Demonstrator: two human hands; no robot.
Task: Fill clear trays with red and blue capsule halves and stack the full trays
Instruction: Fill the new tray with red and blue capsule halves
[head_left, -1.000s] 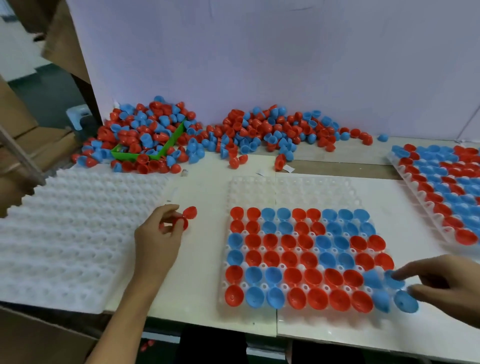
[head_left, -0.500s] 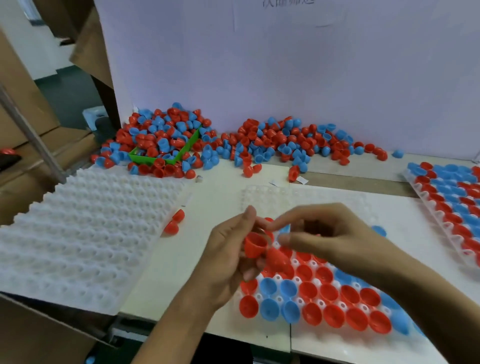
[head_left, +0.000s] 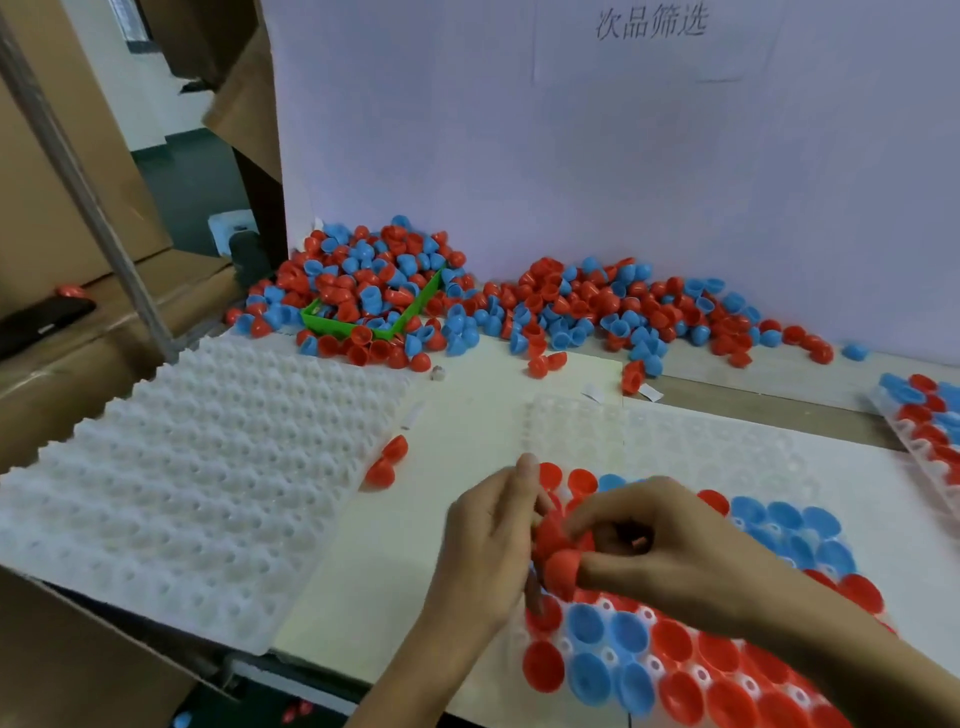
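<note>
A clear tray (head_left: 675, 441) lies in front of me, its near rows filled with red and blue capsule halves and its far rows bare. Above its left part both hands meet. My left hand (head_left: 493, 545) holds red capsule halves (head_left: 550, 540) against its fingers. My right hand (head_left: 654, 545) pinches one red half (head_left: 563, 569) from that bunch between thumb and fingers. Two loose red halves (head_left: 387, 462) lie on the table by the empty trays.
A stack of empty clear trays (head_left: 182, 493) sits at the left. A big heap of loose red and blue halves (head_left: 519, 301) lies along the back wall around a green bin (head_left: 374, 325). Another filled tray (head_left: 930, 415) is at the right edge. Cardboard boxes stand far left.
My left hand picked up red halves near the empty trays and carried them over the tray. My right hand left the tray's near right corner and now pinches one of them.
</note>
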